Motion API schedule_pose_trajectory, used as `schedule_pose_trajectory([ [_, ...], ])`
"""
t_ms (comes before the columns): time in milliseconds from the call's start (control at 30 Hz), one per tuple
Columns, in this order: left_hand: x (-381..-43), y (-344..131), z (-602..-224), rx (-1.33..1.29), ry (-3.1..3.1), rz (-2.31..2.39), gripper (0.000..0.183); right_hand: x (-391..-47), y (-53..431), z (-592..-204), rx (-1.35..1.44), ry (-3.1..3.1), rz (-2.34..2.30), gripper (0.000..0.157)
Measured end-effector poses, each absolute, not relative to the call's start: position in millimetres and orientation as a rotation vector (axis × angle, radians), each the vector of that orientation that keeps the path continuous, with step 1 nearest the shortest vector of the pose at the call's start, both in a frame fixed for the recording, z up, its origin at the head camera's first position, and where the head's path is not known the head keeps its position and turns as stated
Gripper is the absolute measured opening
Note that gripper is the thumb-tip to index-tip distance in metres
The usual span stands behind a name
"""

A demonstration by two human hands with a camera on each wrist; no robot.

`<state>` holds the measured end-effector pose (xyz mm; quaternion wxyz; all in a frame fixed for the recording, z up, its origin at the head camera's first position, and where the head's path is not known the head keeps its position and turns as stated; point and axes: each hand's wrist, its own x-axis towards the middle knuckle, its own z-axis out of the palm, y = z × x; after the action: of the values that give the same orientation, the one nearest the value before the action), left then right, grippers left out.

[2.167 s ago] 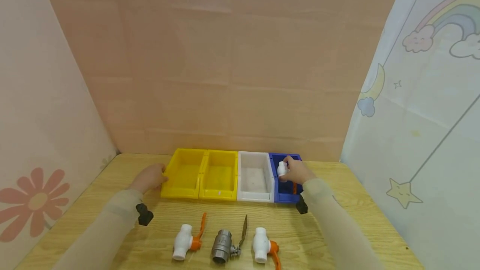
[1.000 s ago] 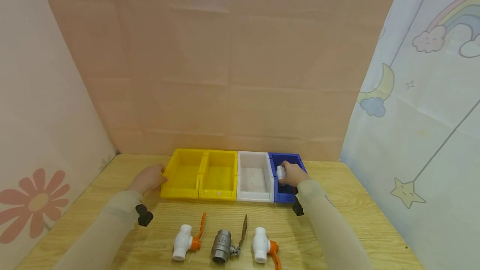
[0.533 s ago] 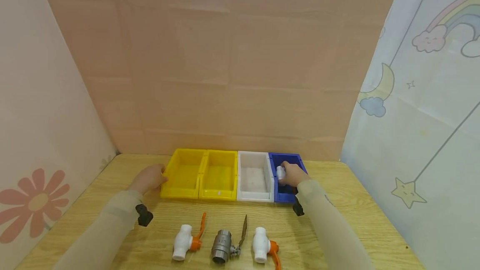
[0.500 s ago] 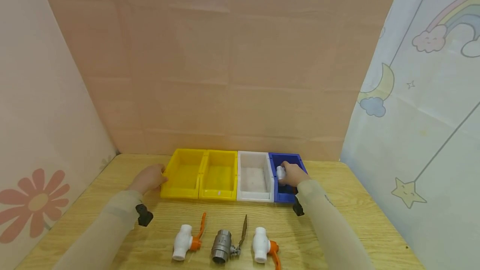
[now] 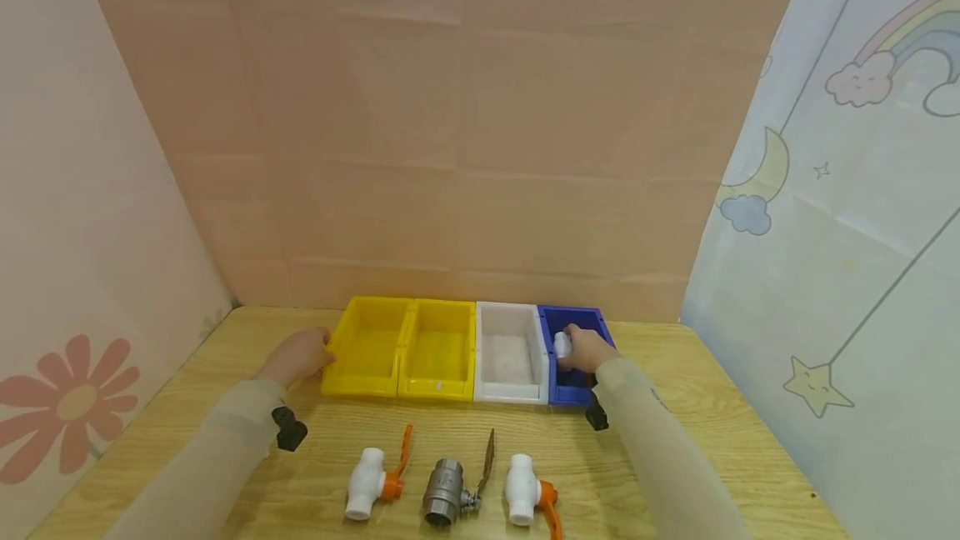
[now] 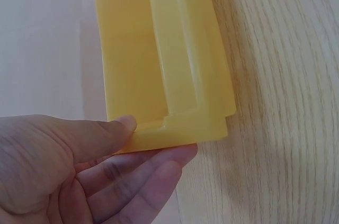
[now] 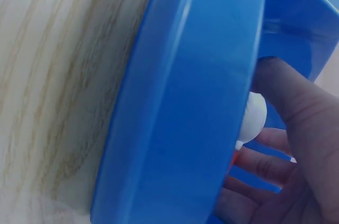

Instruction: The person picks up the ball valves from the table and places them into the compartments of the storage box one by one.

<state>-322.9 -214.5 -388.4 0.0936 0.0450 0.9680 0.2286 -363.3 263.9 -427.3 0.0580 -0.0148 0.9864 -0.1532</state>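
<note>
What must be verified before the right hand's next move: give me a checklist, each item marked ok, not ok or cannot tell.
1. Left hand gripping the end yellow bin at its outer side: ok.
2. Held valve inside the blue bin: ok.
3. Held valve resting on the bottom: cannot tell; its underside is hidden.
4. Right hand free of the held valve: not ok; its fingers are around it.
5. White bin between the second yellow bin and the blue bin: ok.
6. Left white valve, metal valve and right white valve lying apart: ok.
</note>
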Motion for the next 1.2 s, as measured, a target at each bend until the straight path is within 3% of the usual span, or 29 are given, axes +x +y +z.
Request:
schedule_pose_trajectory([
  [867,-321,-209,-386,0.130,2.872,0.653,0.038,-351,265,-416,-0.090,2.940,-0.468,0.069],
  [1200,-322,-208,-385,0.129,2.871,0.665,0.037,-348,268,-396,-0.208,2.994,-0.532,0.061],
])
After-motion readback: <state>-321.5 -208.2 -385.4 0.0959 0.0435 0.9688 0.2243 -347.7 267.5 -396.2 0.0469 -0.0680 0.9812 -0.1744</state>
